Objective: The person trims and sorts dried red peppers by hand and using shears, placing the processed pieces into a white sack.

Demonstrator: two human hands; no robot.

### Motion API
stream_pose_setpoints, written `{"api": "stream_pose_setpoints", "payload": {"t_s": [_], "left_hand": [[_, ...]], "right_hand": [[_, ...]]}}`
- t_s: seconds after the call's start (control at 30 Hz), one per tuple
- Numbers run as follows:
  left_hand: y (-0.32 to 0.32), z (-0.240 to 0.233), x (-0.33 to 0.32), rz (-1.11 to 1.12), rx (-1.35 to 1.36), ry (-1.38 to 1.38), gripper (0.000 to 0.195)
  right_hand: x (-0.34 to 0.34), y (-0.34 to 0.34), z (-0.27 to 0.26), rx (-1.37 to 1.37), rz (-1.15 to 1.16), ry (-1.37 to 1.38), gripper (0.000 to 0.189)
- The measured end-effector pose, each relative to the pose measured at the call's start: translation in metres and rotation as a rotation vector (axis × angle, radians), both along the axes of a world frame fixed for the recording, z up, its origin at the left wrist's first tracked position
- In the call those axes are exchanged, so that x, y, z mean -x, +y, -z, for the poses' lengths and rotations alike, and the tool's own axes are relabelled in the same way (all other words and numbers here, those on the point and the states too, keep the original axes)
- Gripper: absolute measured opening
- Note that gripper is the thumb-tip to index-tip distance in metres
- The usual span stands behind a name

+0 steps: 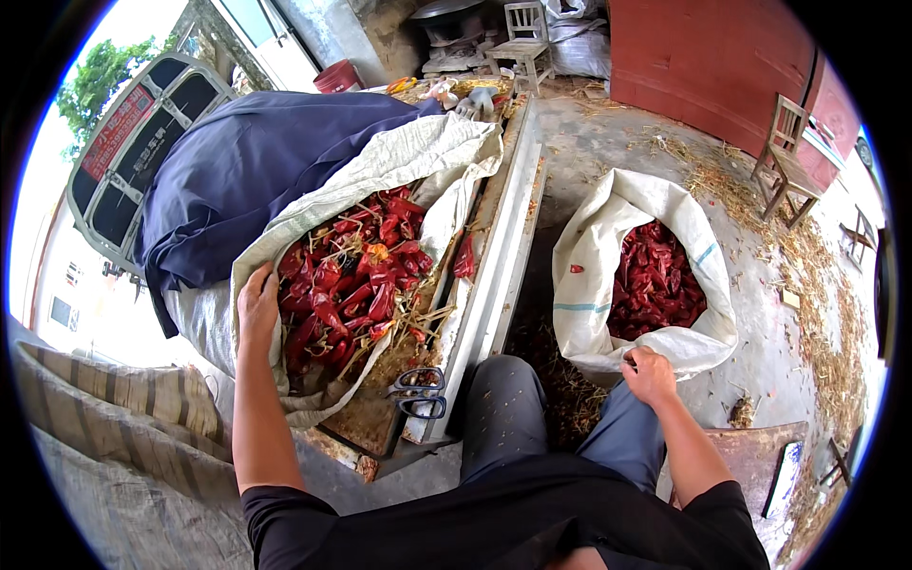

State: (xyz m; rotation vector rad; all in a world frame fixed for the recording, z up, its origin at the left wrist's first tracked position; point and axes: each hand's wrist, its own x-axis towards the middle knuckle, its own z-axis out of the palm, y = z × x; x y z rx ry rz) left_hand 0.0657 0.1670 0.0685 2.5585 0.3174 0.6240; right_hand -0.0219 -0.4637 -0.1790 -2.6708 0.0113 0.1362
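Note:
My left hand [258,303] grips the left edge of a white woven sack [335,174] that lies on its side on a low bench. Dried red chili peppers [356,292] with stems spill out of its mouth. On the near end of the bench rest scissors with dark handles [420,392]. My right hand [650,374] pinches the near rim of a second white woven sack [584,285], which stands upright on the floor with its rim rolled outward. Red chili peppers [655,281] fill it. One small red piece sits on its left rim.
A dark blue cloth [271,157] covers a bulky load behind the left sack. Gloves [477,100] and a red bucket [338,77] are at the far end. Wooden chairs [787,153] stand farther off. Straw [819,292] litters the concrete floor at right; a board [755,449] lies near my right arm.

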Motion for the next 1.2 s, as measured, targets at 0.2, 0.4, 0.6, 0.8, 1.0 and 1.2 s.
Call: {"api": "stream_pose_setpoints", "payload": {"t_s": [0.2, 0.4, 0.6, 0.8, 1.0, 1.2], "left_hand": [[-0.089, -0.001, 0.027, -0.069, -0.527, 0.007, 0.035], [-0.073, 0.024, 0.023, -0.107, -0.230, 0.099, 0.031], [-0.063, 0.024, 0.053, 0.080, 0.508, -0.205, 0.022], [-0.143, 0.019, 0.094, 0.279, 0.803, -0.201, 0.027], [-0.259, 0.078, 0.119, 0.646, 1.107, -0.150, 0.031], [-0.281, 0.102, 0.117, 0.800, 1.054, -0.093, 0.034]], "right_hand": [[0.000, -0.004, -0.001, 0.016, 0.006, 0.019, 0.027], [0.001, -0.007, 0.007, 0.024, -0.008, -0.009, 0.026], [0.000, 0.000, 0.007, -0.018, 0.029, -0.078, 0.028], [-0.009, 0.070, -0.083, -0.525, -0.128, -0.131, 0.034], [-0.006, 0.157, -0.155, -1.306, -0.484, 0.382, 0.049], [0.006, 0.142, -0.156, -1.355, -0.366, 0.564, 0.040]]}}
